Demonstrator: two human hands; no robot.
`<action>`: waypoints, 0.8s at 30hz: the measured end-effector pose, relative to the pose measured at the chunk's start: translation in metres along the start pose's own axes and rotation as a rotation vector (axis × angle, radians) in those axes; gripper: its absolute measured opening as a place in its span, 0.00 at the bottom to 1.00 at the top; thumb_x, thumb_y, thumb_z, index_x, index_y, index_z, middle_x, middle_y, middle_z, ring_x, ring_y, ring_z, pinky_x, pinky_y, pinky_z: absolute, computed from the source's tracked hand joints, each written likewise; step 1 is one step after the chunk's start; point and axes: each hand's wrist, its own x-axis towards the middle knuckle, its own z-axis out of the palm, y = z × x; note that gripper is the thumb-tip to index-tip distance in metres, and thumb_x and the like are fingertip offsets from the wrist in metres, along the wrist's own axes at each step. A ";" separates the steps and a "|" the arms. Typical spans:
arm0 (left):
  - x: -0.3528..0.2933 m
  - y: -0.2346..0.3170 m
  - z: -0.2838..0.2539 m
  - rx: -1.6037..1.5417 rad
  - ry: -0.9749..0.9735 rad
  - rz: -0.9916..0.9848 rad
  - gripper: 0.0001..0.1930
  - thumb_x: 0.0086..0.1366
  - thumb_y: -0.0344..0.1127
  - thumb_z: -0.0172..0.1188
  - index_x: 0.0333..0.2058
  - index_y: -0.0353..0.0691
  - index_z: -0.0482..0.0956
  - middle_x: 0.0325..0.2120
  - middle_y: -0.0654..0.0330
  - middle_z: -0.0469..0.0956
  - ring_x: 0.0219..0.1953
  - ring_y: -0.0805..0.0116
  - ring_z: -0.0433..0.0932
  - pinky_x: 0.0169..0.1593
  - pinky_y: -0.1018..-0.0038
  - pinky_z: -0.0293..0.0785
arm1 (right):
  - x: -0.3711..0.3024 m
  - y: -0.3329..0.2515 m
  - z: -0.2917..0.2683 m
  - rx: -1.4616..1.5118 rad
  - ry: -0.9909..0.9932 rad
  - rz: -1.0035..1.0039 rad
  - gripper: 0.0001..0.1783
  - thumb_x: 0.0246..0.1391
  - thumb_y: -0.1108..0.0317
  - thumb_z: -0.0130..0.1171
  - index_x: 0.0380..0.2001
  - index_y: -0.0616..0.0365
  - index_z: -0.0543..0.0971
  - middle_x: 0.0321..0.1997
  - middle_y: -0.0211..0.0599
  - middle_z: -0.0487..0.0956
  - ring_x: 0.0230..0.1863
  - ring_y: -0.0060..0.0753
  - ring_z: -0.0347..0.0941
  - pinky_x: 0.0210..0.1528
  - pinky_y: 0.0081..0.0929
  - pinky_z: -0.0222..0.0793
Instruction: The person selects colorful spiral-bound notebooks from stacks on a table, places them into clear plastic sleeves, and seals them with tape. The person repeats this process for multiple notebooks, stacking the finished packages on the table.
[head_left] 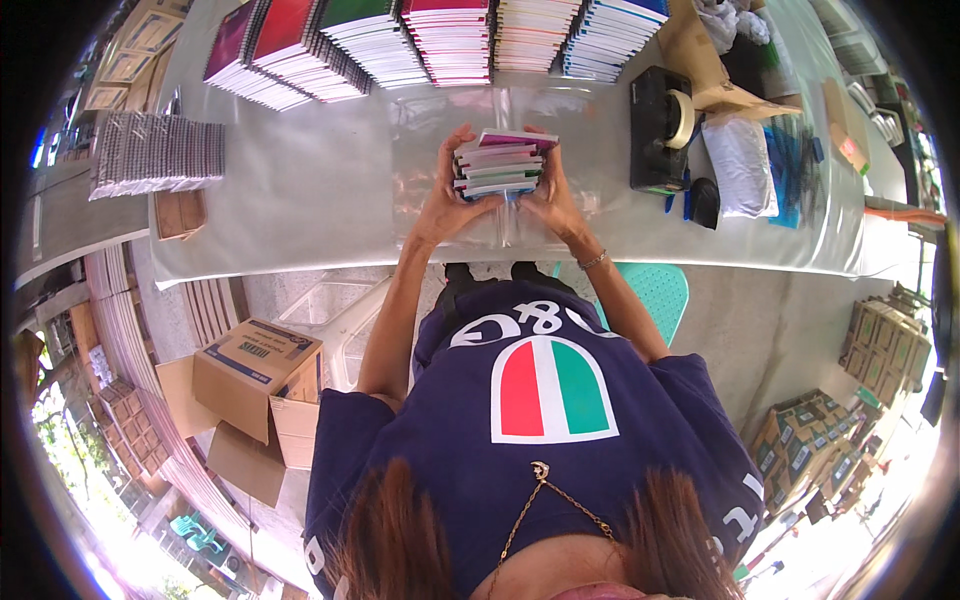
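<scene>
Well left of the black tape dispenser (pixel 648 150), a grey-and-white pile (pixel 158 152) sits on the surface (pixel 310 190). In comes the left hand (pixel 450 200), gripping one side of a notebook stack (pixel 500 170), also left of the dispenser; the right hand (pixel 560 205) clasps the side nearer the dispenser. And just right of the dispenser, a white package (pixel 738 165)!

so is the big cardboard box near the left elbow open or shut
Open: the cardboard box has its flaps spread outward, unsealed. Whether anything is inside, I cannot tell.
</scene>
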 end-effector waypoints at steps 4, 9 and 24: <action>-0.009 -0.009 0.005 -0.050 0.073 -0.121 0.48 0.47 0.21 0.67 0.65 0.46 0.50 0.58 0.59 0.62 0.60 0.67 0.64 0.62 0.70 0.63 | -0.010 0.008 0.011 0.033 0.086 0.255 0.51 0.33 0.80 0.60 0.66 0.53 0.53 0.60 0.38 0.63 0.63 0.35 0.61 0.65 0.31 0.57; -0.013 0.001 0.004 0.032 0.003 0.000 0.46 0.46 0.20 0.61 0.65 0.45 0.50 0.57 0.60 0.61 0.61 0.66 0.62 0.64 0.71 0.59 | -0.001 -0.004 0.009 -0.114 -0.024 0.059 0.49 0.35 0.80 0.60 0.65 0.53 0.55 0.56 0.38 0.67 0.61 0.34 0.63 0.64 0.32 0.58; -0.018 -0.015 0.000 -0.048 0.088 0.021 0.43 0.46 0.23 0.69 0.60 0.42 0.55 0.50 0.60 0.67 0.55 0.69 0.66 0.59 0.72 0.64 | -0.005 0.028 0.019 -0.240 0.064 0.040 0.49 0.32 0.76 0.67 0.62 0.58 0.58 0.55 0.42 0.68 0.60 0.38 0.64 0.63 0.35 0.60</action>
